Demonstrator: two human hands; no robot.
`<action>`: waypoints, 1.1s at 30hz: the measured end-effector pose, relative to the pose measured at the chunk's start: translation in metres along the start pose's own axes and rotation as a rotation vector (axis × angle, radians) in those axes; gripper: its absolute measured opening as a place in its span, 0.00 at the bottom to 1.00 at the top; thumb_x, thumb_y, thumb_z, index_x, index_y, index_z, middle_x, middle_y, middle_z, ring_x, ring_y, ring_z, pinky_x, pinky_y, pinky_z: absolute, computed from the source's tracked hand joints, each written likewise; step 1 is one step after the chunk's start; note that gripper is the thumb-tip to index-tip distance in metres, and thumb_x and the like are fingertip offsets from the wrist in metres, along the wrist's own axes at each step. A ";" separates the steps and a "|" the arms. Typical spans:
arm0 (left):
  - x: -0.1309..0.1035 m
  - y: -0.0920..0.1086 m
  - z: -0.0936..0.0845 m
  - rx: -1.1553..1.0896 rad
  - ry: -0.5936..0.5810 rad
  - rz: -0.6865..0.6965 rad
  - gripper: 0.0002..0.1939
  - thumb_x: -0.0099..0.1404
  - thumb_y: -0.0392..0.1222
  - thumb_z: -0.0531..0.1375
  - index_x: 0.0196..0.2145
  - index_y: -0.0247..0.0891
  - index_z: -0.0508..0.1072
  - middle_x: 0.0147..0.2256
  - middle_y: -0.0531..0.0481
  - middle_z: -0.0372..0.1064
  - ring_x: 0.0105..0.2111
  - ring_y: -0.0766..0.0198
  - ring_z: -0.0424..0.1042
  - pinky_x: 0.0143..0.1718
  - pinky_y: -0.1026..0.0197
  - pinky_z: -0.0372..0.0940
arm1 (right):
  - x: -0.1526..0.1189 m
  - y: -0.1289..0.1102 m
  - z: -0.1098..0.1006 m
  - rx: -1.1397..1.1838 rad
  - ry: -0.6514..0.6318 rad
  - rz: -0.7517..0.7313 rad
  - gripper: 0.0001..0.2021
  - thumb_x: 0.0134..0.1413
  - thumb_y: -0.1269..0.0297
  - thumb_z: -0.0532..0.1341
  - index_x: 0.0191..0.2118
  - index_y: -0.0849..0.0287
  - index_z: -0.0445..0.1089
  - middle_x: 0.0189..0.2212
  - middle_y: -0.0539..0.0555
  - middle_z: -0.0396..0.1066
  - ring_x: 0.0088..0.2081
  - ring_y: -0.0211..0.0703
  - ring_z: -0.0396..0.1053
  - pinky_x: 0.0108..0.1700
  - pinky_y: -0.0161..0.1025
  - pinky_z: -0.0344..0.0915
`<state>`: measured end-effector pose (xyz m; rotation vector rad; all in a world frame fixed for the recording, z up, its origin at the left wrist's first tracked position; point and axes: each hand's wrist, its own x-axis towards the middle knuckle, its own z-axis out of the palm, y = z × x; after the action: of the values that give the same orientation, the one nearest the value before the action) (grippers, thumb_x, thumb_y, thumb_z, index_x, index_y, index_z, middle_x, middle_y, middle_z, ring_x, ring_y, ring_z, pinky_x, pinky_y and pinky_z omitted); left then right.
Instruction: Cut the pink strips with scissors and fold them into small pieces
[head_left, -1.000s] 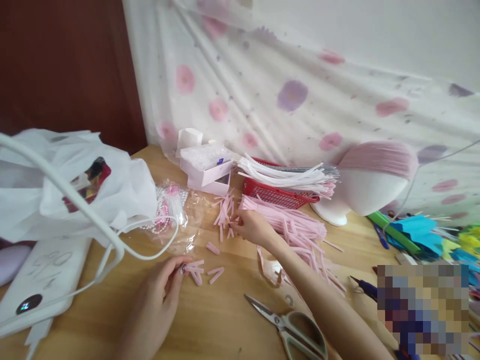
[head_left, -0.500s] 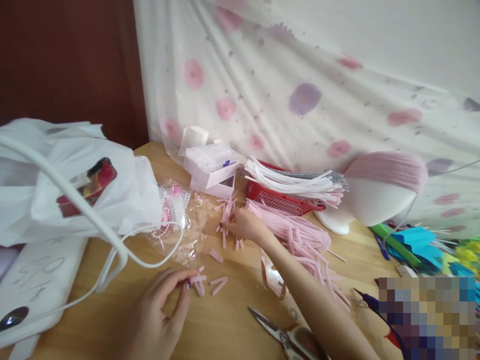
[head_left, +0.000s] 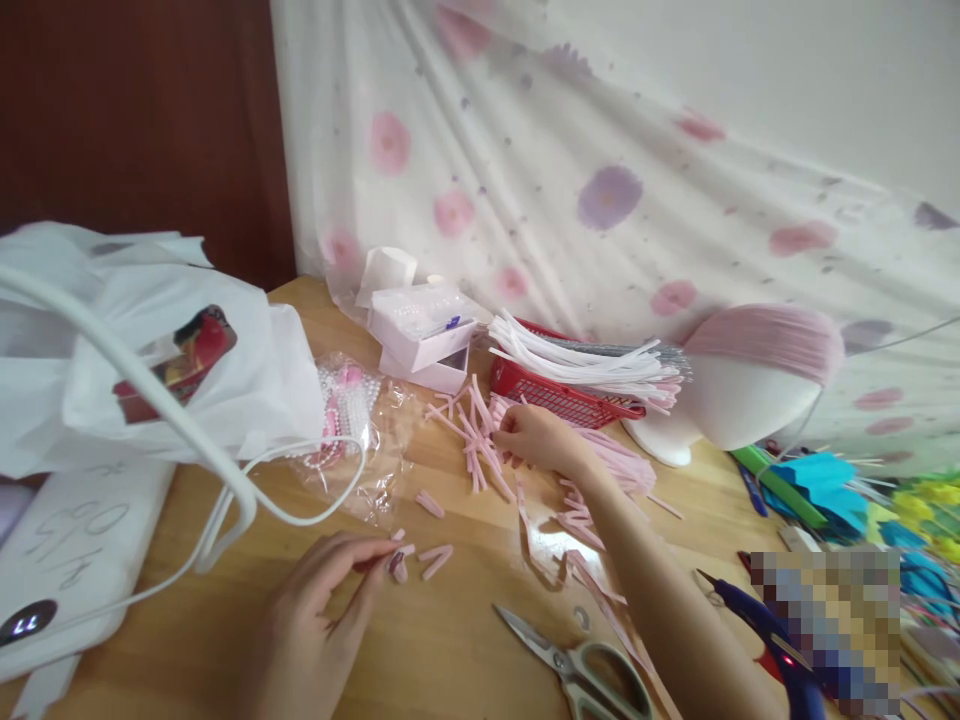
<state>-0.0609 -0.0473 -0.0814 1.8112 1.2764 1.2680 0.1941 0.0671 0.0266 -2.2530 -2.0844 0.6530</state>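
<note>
My left hand (head_left: 319,610) is closed in a pinch at the lower left, holding short folded pieces of pink pipe cleaner (head_left: 401,567) between thumb and fingertips. Two more folded pink pieces (head_left: 436,562) lie on the table just beside it. My right hand (head_left: 544,437) is at the end of a bundle of long pink pipe cleaners (head_left: 621,462), fingers bent and closed; what they grip is hidden. Left of those fingers is a loose pile of cut pink pieces (head_left: 478,440). Scissors (head_left: 559,660) lie on the table between my forearms.
Behind the bundle stands a red basket (head_left: 540,390) of white and grey pipe cleaners. Pink-white boxes (head_left: 427,340), a bag of beads (head_left: 352,415) and a white plastic bag (head_left: 187,370) are leftward. A white cable (head_left: 300,522) loops nearby. A blue glue gun (head_left: 780,640) lies right.
My right hand has moved right from the loose pile to the end of the pink bundle, leaving the pile uncovered. My left hand stays in nearly the same place, still pinching.
</note>
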 end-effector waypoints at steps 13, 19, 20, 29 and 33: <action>0.005 0.019 -0.001 0.043 0.119 -0.022 0.09 0.63 0.48 0.61 0.29 0.46 0.78 0.27 0.56 0.79 0.27 0.63 0.79 0.33 0.65 0.74 | -0.004 0.018 0.013 0.120 0.168 -0.089 0.11 0.57 0.77 0.55 0.32 0.61 0.74 0.30 0.55 0.81 0.27 0.40 0.77 0.30 0.31 0.65; 0.004 0.021 0.002 0.040 0.108 -0.026 0.08 0.62 0.47 0.61 0.28 0.46 0.78 0.28 0.56 0.79 0.26 0.63 0.78 0.33 0.65 0.74 | -0.022 0.025 0.005 0.192 0.327 -0.149 0.12 0.58 0.71 0.55 0.31 0.59 0.77 0.28 0.53 0.79 0.31 0.44 0.77 0.33 0.33 0.66; 0.004 0.020 0.001 0.037 0.101 -0.031 0.08 0.62 0.47 0.60 0.28 0.46 0.78 0.28 0.55 0.79 0.26 0.63 0.78 0.33 0.65 0.74 | -0.028 0.027 0.005 0.208 0.348 -0.159 0.13 0.59 0.69 0.55 0.31 0.59 0.77 0.27 0.52 0.79 0.31 0.44 0.76 0.33 0.34 0.66; 0.004 -0.002 -0.001 0.238 0.010 0.085 0.10 0.65 0.47 0.59 0.36 0.42 0.79 0.36 0.45 0.77 0.39 0.51 0.75 0.45 0.47 0.68 | -0.110 0.056 0.009 0.568 0.560 -0.184 0.11 0.53 0.57 0.64 0.32 0.61 0.77 0.30 0.57 0.78 0.30 0.46 0.74 0.32 0.39 0.70; -0.002 0.023 0.014 0.259 0.003 0.316 0.20 0.67 0.46 0.61 0.55 0.41 0.70 0.47 0.40 0.73 0.49 0.49 0.70 0.52 0.46 0.63 | -0.162 0.050 0.023 0.594 0.500 -0.222 0.07 0.56 0.62 0.65 0.30 0.58 0.77 0.27 0.53 0.77 0.30 0.41 0.72 0.32 0.35 0.67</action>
<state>-0.0399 -0.0563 -0.0679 2.2674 1.2366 1.3158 0.2303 -0.0993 0.0399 -1.6212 -1.5933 0.5291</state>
